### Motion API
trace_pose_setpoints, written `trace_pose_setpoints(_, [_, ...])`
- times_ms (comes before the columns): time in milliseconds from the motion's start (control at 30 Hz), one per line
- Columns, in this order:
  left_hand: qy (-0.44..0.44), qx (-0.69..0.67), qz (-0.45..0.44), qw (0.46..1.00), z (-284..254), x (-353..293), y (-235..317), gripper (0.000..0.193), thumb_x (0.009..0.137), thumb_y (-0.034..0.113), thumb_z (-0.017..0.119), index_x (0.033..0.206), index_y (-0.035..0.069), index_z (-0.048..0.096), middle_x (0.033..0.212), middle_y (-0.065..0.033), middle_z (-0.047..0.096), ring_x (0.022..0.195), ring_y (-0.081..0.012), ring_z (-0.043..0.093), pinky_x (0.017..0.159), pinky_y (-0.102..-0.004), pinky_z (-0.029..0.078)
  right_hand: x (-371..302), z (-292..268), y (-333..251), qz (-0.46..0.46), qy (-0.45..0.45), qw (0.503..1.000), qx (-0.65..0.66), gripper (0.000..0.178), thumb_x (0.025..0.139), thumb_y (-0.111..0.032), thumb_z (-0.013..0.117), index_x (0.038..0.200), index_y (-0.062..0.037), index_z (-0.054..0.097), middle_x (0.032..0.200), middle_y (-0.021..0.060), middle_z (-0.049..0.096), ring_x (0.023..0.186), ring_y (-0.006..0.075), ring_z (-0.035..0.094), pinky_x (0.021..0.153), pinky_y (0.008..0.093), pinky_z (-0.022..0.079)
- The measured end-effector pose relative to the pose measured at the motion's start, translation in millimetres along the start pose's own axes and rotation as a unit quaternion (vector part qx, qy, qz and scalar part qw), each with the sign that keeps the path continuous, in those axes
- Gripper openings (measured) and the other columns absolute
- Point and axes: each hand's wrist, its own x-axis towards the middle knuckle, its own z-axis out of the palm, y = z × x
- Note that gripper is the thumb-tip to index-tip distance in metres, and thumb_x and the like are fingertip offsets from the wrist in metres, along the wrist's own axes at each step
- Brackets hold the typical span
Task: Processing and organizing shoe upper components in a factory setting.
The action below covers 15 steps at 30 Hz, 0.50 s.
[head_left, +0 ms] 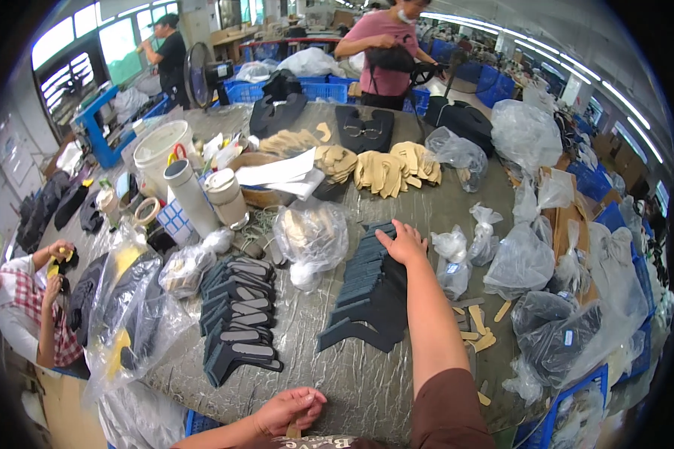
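My right hand (404,243) reaches forward, fingers apart, onto the far end of a row of overlapping dark cut pieces (363,292). Close to my body, my left hand (292,411) is closed with curled fingers. A small tan strip (294,431) sticks out below its palm. Left of the dark row lies a second row of dark pieces (221,322), with grey oblong pads (251,318) on them. Loose tan and grey strips (481,329) are scattered right of my forearm.
Clear plastic bags (520,258) crowd the table's right side; a bag with tan contents (311,232) sits mid-table. Stacked tan pieces (397,170) lie farther back. A white bucket (163,146) and grey tube (189,196) stand left. Other people work at the left and far side.
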Motion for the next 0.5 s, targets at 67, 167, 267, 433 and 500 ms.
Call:
trace_pose_setpoints(67, [0.055, 0.108, 0.048, 0.992, 0.1, 2.6, 2.6, 0.025, 0.094, 0.019, 0.047, 0.114, 0.003, 0.049, 0.084, -0.0026, 0.05, 0.055, -0.0066, 0.04, 0.046, -0.0192, 0.033, -18.1, 2.6, -1.8, -0.037, 0.002, 0.999, 0.012, 0.08, 0.078, -0.071, 0.042, 0.139, -0.0197, 0.033, 0.144, 0.0119, 0.029, 0.134, 0.0313, 0.022, 0.108, 0.0531, 0.013])
trace_pose_setpoints(167, [0.095, 0.224, 0.065, 0.968, 9.6, 16.3, 10.9, 0.031, 0.095, 0.016, 0.046, 0.123, 0.002, 0.043, 0.094, -0.0032, 0.054, 0.054, -0.0042, 0.041, 0.045, -0.0174, 0.033, -52.0, 13.5, -2.2, -0.067, 0.003, 0.998, 0.005, 0.08, 0.078, -0.069, 0.044, 0.138, -0.0182, 0.033, 0.143, 0.0137, 0.03, 0.133, 0.0313, 0.023, 0.108, 0.0527, 0.014])
trace_pose_setpoints(267, [0.112, 0.299, 0.102, 0.942, 13.9, 32.2, 6.8, 0.039, 0.094, 0.012, 0.046, 0.13, 0.002, 0.036, 0.104, -0.0044, 0.055, 0.057, -0.0041, 0.042, 0.047, -0.0184, 0.037, -89.0, 21.3, -7.5, -0.089, -0.002, 0.996, 0.005, 0.08, 0.078, -0.067, 0.047, 0.139, -0.0169, 0.032, 0.144, 0.0149, 0.028, 0.134, 0.032, 0.022, 0.108, 0.0519, 0.012])
trace_pose_setpoints(433, [0.098, 0.275, 0.083, 0.953, 17.5, 23.8, -5.6, 0.032, 0.096, 0.017, 0.043, 0.124, 0.003, 0.042, 0.098, -0.0059, 0.056, 0.056, -0.0058, 0.043, 0.047, -0.0192, 0.037, -151.6, 26.4, -2.4, -0.171, 0.061, 0.983, -0.02, 0.08, 0.079, -0.063, 0.048, 0.14, -0.0141, 0.03, 0.145, 0.0191, 0.022, 0.136, 0.0354, 0.014, 0.107, 0.0555, 0.008])
trace_pose_setpoints(500, [0.126, 0.255, 0.079, 0.955, 15.0, 6.6, -7.8, 0.029, 0.097, 0.02, 0.041, 0.12, 0.002, 0.044, 0.093, -0.0058, 0.056, 0.056, -0.0065, 0.043, 0.046, -0.0197, 0.037, -194.9, 25.1, -13.1, -0.23, 0.121, 0.964, -0.048, 0.083, 0.077, -0.061, 0.053, 0.14, -0.0124, 0.029, 0.145, 0.0214, 0.02, 0.136, 0.0375, 0.012, 0.105, 0.0602, 0.008])
